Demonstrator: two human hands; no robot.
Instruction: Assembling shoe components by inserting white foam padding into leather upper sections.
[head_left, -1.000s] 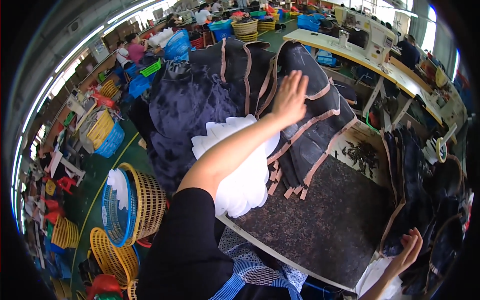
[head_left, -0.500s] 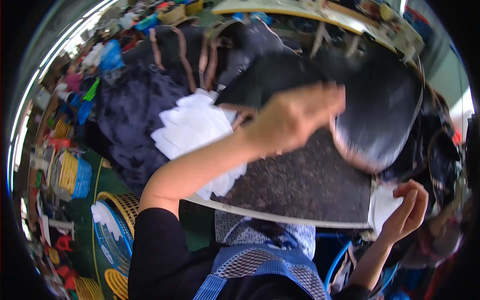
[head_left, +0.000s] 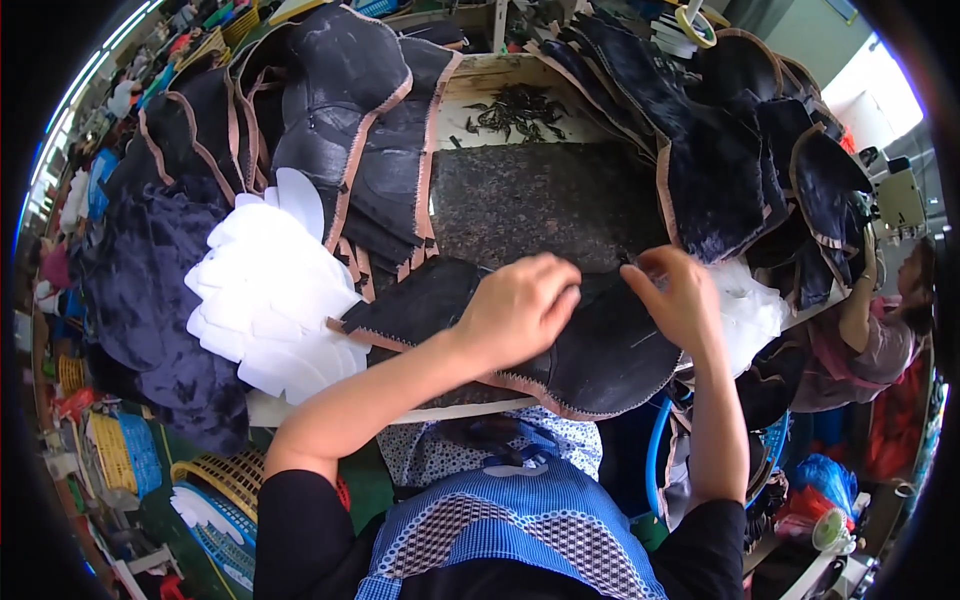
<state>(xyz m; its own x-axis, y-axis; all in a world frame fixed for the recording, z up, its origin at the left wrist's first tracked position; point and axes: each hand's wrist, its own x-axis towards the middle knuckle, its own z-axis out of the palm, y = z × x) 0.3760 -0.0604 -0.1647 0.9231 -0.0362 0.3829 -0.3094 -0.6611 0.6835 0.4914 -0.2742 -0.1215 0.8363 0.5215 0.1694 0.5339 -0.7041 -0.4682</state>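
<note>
A black sheet-like cut piece point(head_left: 610, 355) with a pinkish-tan zigzag-stitched border lies across the near edge of the table, part of it hanging over. Above its middle, my left hand point(head_left: 525, 308) is closed, fingers curled toward the thumb; what is between them is too small to make out. My right hand point(head_left: 682, 300) is over the right part of the piece, thumb and forefinger drawn together by its far edge. A tiny dark bit shows at those fingertips. Left of the piece lies a fanned heap of thin white cut-outs point(head_left: 265, 290).
Black bordered pieces lie stacked at the left point(head_left: 345, 110) and right point(head_left: 700, 160) of the dark work mat point(head_left: 530, 205). Dark scraps point(head_left: 515, 110) lie beyond it. More white pieces point(head_left: 745, 310) are at the right. Baskets point(head_left: 220, 480) stand lower left; another person point(head_left: 865, 340) sits at right.
A black piece that was blurred in the air at my left hand now lies before me. My right hand has come in from the right edge over it. The view has shifted.
</note>
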